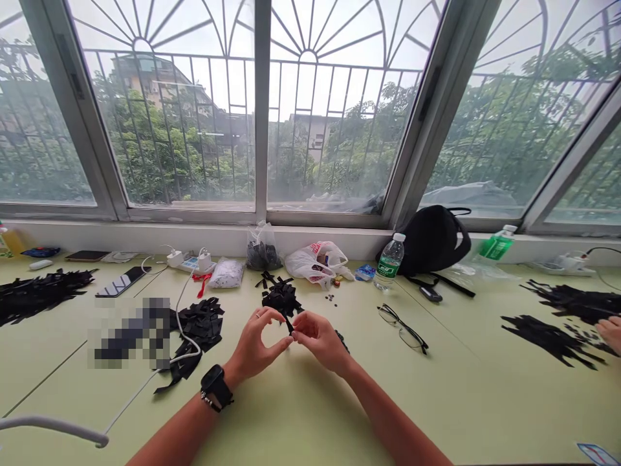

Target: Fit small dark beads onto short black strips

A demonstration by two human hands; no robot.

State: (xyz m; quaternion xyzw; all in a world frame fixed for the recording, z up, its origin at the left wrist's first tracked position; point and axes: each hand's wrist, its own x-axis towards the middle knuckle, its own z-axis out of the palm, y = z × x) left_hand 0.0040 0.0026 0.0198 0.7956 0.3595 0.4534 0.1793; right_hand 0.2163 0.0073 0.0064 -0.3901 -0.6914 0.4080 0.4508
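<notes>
Pinching a narrow black strip (290, 325) between the thumb and forefinger of my right hand (320, 340), I hold those fingertips narrow and closed on it; my left hand (255, 343) curls in just beside, its thumb and forefinger arched toward the strip, though I cannot tell whether they grip it or only hover. A light, even pinch suits something this thin, since a hard squeeze could crease it; keeping both wrists low over the pale green table (291, 421) helps steady the fingertips. Just ahead of my fingers lies a heap of black strips (281, 299); a few small dark buttons (330, 298) sit ahead and to their right. Farther right of my hands are folded eyeglasses (402, 328) and a water bottle (389, 262), with a black bag (433, 241) behind them. Left of my fingers, a second pile of black strips (198, 327) lies under a white cable (182, 327); a co-worker's hand (611, 333) shows at the far right edge, beside more black strips (550, 340).
</notes>
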